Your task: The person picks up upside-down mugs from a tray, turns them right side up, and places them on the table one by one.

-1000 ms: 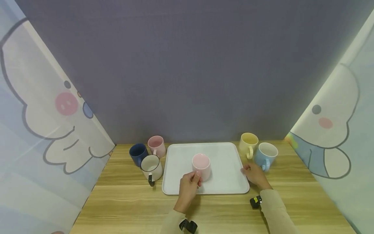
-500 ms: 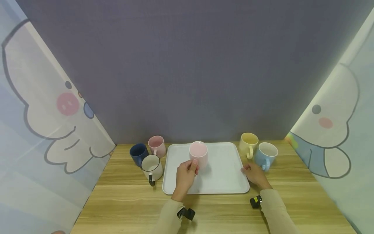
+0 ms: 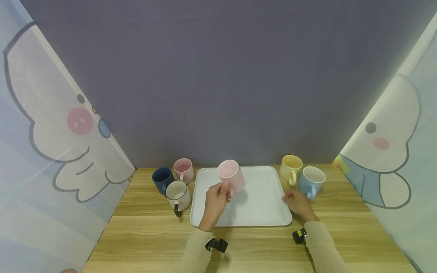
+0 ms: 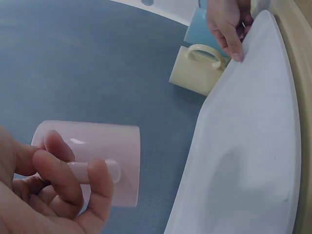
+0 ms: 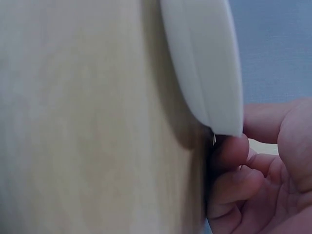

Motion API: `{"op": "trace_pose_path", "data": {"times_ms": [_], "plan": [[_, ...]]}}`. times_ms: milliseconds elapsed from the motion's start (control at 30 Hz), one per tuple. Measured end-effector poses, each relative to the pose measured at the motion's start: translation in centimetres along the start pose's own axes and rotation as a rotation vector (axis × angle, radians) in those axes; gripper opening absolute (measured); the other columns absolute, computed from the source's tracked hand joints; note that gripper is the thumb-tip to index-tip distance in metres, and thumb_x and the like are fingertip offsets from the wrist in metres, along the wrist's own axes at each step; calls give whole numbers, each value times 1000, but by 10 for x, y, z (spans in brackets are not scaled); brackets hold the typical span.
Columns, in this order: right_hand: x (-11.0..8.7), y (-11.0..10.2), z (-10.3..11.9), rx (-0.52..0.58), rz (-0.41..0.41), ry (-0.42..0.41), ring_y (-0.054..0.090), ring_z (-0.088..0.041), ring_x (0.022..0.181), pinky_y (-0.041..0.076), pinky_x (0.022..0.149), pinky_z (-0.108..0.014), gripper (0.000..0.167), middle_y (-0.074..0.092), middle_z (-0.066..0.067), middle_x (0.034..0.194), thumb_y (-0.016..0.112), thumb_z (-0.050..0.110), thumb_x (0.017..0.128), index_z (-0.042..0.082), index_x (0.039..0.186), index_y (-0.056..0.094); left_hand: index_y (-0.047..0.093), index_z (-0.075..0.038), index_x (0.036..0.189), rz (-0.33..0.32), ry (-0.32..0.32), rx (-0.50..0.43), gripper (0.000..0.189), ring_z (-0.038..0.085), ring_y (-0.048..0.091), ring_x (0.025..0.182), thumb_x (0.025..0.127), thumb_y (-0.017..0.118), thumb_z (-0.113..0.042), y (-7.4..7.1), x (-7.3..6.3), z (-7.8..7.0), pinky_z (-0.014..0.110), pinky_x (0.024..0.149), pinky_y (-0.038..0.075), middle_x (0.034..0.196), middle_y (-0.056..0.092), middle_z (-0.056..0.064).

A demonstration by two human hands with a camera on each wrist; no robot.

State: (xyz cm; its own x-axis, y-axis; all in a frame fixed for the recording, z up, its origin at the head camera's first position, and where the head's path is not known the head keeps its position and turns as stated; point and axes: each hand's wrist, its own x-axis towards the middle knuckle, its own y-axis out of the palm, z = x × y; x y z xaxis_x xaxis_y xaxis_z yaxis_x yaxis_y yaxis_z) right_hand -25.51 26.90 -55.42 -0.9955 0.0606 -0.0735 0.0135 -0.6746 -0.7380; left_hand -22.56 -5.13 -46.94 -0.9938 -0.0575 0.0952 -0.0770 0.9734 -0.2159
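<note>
By its handle, my left hand (image 3: 216,201) holds a light pink mug (image 3: 233,177) over the white tray (image 3: 263,208). The mug leans toward the back left in the head view. The left wrist view shows my fingers curled round the handle, with the mug's pink wall (image 4: 127,146) beyond them and its shadow falling on the tray. At the tray's right edge, my right hand (image 3: 299,205) pinches the rim. Up close in the right wrist view, the tray edge (image 5: 214,73) sits between thumb and curled forefinger.
Left of the tray stand a navy mug (image 3: 159,181), a darker pink mug (image 3: 186,176) and a white mug (image 3: 181,200) with a black handle. A yellow mug (image 3: 286,175) and a light blue mug (image 3: 306,186) stand on its right. A grey panel (image 3: 218,83) rises behind.
My left hand has raised the light pink mug off the tray, moving it back and slightly left, and the mug now tilts. My right hand has stayed at the tray's edge.
</note>
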Motion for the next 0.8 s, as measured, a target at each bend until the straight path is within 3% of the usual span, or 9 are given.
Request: {"op": "trace_pose_path", "data": {"times_ms": [100, 300, 467, 800], "plan": [[1, 0, -1, -7, -1, 4, 58, -26, 82, 43, 69, -33, 22, 64, -13, 87, 63, 18, 96, -3, 99, 65, 62, 5, 79, 32, -16, -77, 43, 10, 53, 50, 108, 52, -25, 0, 1, 1, 23, 53, 51, 66, 61, 7], [-1, 0, 0, -11, 1, 4, 59, -26, 83, 44, 70, -34, 22, 64, -14, 89, 63, 18, 97, -3, 100, 66, 49, -9, 76, 154, -111, -325, 40, 8, 51, 53, 112, 41, -26, -2, 3, 4, 27, 69, 54, 71, 54, -1], [-1, -2, 1, -5, 9, 8, 59, -26, 84, 45, 71, -34, 23, 65, -14, 90, 63, 18, 97, -4, 101, 66, 44, -15, 76, 226, -157, -502, 40, 5, 43, 53, 113, 36, -29, -4, 3, 7, 27, 74, 56, 73, 51, -5], [0, -1, 1, -14, 11, 12, 59, -26, 84, 45, 71, -35, 25, 64, -14, 89, 63, 20, 97, -5, 103, 65, 44, -17, 81, 273, -263, -916, 38, 3, 33, 50, 114, 28, -27, 0, 2, 11, 24, 75, 55, 72, 48, -9]]}}
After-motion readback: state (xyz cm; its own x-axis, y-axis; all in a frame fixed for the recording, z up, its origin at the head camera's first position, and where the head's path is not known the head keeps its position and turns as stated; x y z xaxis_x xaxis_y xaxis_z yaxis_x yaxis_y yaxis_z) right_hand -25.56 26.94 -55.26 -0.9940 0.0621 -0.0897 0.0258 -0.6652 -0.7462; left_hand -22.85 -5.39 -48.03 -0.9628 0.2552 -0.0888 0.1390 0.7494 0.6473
